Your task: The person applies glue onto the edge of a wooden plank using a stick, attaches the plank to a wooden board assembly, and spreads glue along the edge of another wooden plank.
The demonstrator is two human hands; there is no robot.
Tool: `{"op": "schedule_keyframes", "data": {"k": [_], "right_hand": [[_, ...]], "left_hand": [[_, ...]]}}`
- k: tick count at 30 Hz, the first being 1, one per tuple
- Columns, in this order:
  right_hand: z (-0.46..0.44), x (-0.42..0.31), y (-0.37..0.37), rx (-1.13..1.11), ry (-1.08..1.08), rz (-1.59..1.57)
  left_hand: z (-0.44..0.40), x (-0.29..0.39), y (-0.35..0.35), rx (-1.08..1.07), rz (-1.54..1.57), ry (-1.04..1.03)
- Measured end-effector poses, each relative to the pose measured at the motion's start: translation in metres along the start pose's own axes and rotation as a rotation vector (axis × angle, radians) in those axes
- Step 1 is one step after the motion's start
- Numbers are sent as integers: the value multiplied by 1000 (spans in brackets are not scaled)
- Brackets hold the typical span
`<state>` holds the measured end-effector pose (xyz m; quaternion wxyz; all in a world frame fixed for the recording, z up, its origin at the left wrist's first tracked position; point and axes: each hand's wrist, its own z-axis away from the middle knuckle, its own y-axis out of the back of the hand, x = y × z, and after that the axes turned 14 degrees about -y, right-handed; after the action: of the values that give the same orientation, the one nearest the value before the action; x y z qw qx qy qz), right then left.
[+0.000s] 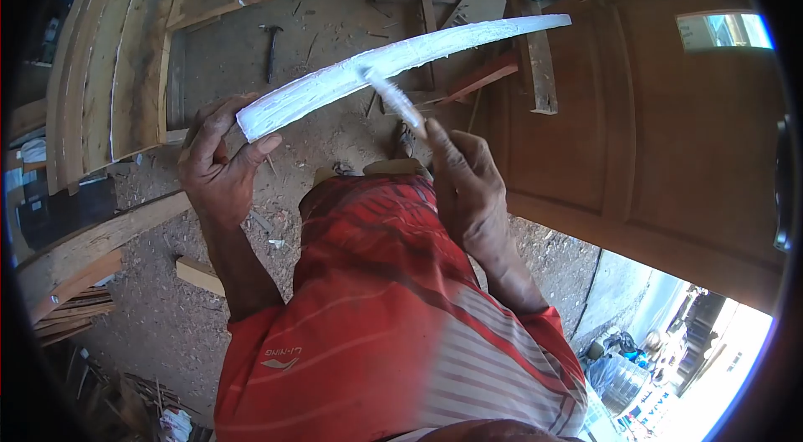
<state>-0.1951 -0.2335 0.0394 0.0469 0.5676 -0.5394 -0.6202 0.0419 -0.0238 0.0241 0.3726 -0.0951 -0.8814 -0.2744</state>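
Fingers of the left hand (pixel 219 170) grip a curved white strip (pixel 410 53), upper centre; the right hand (pixel 470 187) clasps a blurred tool (pixel 393 99), probably a brush, tip over it.

littered floor (pixel 159 350), brown panelled door (pixel 703 141), bright daylight (pixel 736 358) at lower right

Decent gap by the near edge of the white strip (pixel 305 97), between left hand (pixel 222 162) and brush-like tool (pixel 393 102); brown panel (pixel 569 132) blocks you on the right.
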Motion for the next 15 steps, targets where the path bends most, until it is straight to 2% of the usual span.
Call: {"op": "schedule_keyframes", "data": {"k": [4,5,8,9,12,13,15], "right_hand": [[-14,9,9,134,-227,-6],[-18,18,10,157,-146,79],[-12,-2,0,16,-84,-79],[-5,-6,-7,5,22,-19],[-7,-8,-16,90,-70,-79],[-12,-2,-18,93,-212,-161],[-21,28,-41,164,-299,-239]], "left_hand": [[-3,8,0,-7,-7,-16],[-5,11,-1,-7,-21,-18],[-8,12,-4,33,39,-14],[-8,12,-5,51,78,-10],[-7,9,-7,63,23,-62],[-7,11,-7,71,31,-65],[-6,15,-10,88,47,-70]]}}
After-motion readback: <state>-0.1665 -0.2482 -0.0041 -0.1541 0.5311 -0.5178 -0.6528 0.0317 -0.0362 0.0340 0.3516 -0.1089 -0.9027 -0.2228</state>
